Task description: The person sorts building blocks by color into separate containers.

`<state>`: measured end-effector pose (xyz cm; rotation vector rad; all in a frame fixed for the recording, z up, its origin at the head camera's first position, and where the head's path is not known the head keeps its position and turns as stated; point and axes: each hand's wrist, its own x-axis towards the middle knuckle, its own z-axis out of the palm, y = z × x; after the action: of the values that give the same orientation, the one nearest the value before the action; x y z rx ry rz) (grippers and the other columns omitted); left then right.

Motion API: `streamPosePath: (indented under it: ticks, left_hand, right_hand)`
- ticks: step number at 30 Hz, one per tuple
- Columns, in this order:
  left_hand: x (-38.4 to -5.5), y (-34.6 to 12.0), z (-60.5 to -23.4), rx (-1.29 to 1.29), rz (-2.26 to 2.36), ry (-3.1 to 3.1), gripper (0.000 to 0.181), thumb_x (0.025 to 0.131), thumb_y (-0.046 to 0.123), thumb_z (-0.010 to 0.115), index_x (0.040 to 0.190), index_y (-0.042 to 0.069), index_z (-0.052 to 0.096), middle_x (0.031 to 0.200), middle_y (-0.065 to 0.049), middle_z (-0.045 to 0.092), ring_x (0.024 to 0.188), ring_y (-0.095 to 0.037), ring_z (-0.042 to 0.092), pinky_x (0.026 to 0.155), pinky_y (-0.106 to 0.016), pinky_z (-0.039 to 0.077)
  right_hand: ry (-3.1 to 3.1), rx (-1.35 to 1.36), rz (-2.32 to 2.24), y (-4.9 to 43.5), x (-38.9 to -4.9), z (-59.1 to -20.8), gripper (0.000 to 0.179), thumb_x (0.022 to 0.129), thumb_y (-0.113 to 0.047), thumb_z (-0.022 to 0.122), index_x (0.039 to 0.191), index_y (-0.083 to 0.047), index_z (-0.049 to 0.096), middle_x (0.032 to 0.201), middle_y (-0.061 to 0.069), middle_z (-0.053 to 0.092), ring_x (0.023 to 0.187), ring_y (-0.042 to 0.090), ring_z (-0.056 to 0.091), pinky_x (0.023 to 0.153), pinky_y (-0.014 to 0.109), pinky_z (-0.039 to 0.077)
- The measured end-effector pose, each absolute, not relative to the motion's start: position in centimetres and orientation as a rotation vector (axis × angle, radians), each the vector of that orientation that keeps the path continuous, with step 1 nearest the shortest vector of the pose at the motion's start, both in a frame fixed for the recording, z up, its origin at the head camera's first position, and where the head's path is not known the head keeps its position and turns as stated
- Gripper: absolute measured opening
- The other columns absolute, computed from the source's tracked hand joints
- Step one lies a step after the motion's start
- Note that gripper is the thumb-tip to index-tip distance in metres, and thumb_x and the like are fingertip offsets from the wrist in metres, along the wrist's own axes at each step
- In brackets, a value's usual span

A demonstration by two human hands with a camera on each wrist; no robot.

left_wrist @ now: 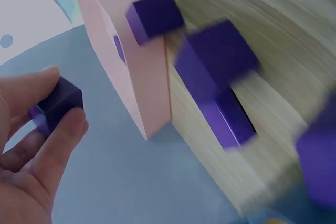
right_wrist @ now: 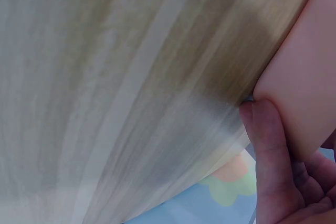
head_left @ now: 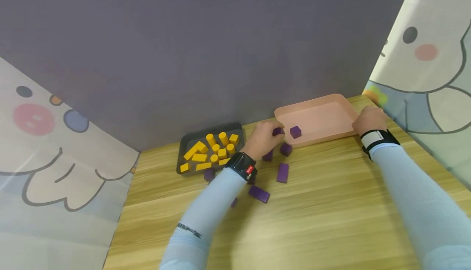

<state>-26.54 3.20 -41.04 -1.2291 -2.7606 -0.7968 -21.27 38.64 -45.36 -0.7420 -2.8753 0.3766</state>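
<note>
A purple cube (left_wrist: 59,100) is pinched between the thumb and fingers of my left hand (head_left: 262,140), above the near left corner of a pink tray (head_left: 324,119). Inside that tray, by its left end, lies another purple cube (head_left: 295,132). My right hand (head_left: 371,119) grips the tray's right end, and the right wrist view shows the thumb (right_wrist: 270,140) against the outer wall with the other fingers curled behind it. Just outside the tray, close to my left hand, sit a purple cube (head_left: 285,149) and a purple block (head_left: 268,156).
Left of my left wrist stands a dark grey tray (head_left: 179,155) of yellow blocks and cylinders. Flat purple blocks (head_left: 282,173) (head_left: 259,194) lie on the wooden table (head_left: 312,213), others partly under my left arm. A grey wall (head_left: 220,57) rises behind, with printed panels at both sides.
</note>
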Motion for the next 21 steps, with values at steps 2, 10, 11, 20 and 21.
streamPosePath:
  ticks: [2, 10, 11, 20, 21]
  left_hand:
    - [-26.5, 4.3, -41.2, -1.217, -0.828, -2.739, 0.028, 0.099, 0.019, 0.073, 0.126, 0.011, 0.074, 0.122, -0.005, 0.076, 0.103, -0.016, 0.072, 0.086, -0.019, 0.058]
    - [-26.1, 8.6, -42.4, -1.228, -0.822, -2.656, 0.033, 0.096, 0.004, 0.072, 0.128, 0.009, 0.073, 0.126, -0.003, 0.076, 0.116, -0.016, 0.073, 0.096, -0.016, 0.056]
    - [-26.1, 9.0, -42.6, -1.226, -0.814, -2.65, 0.033, 0.095, 0.004, 0.073, 0.127, 0.009, 0.074, 0.125, -0.003, 0.076, 0.115, -0.015, 0.073, 0.096, -0.016, 0.056]
    - [-26.3, 11.6, -44.8, -1.198, -0.8, -2.731, 0.032, 0.095, 0.019, 0.077, 0.127, 0.013, 0.075, 0.118, 0.002, 0.078, 0.106, -0.009, 0.072, 0.09, -0.011, 0.054]
    - [-26.3, 11.7, -45.0, -1.195, -0.789, -2.745, 0.032, 0.096, 0.02, 0.077, 0.127, 0.013, 0.074, 0.118, 0.002, 0.078, 0.107, -0.009, 0.072, 0.091, -0.011, 0.054]
  right_hand:
    - [-2.87, -0.746, 0.391, 38.4, -21.2, -45.4, 0.033, 0.083, -0.01, 0.059, 0.089, 0.022, 0.064, 0.092, 0.041, 0.068, 0.094, 0.06, 0.064, 0.077, 0.065, 0.056]
    - [-2.841, -0.731, 0.419, 37.6, -20.6, -45.7, 0.026, 0.081, -0.008, 0.061, 0.081, 0.018, 0.064, 0.088, 0.039, 0.068, 0.089, 0.06, 0.065, 0.076, 0.066, 0.056]
    - [-2.841, -0.719, 0.418, 37.5, -20.6, -45.7, 0.026, 0.081, -0.008, 0.062, 0.08, 0.018, 0.065, 0.087, 0.039, 0.068, 0.088, 0.06, 0.066, 0.075, 0.066, 0.056]
    - [-2.836, -0.671, 0.415, 36.4, -21.1, -45.6, 0.024, 0.08, -0.007, 0.061, 0.079, 0.017, 0.065, 0.087, 0.039, 0.068, 0.087, 0.059, 0.066, 0.072, 0.065, 0.056]
    - [-2.837, -0.669, 0.417, 36.3, -21.2, -45.6, 0.024, 0.08, -0.006, 0.061, 0.079, 0.017, 0.065, 0.086, 0.039, 0.068, 0.087, 0.059, 0.066, 0.072, 0.065, 0.055]
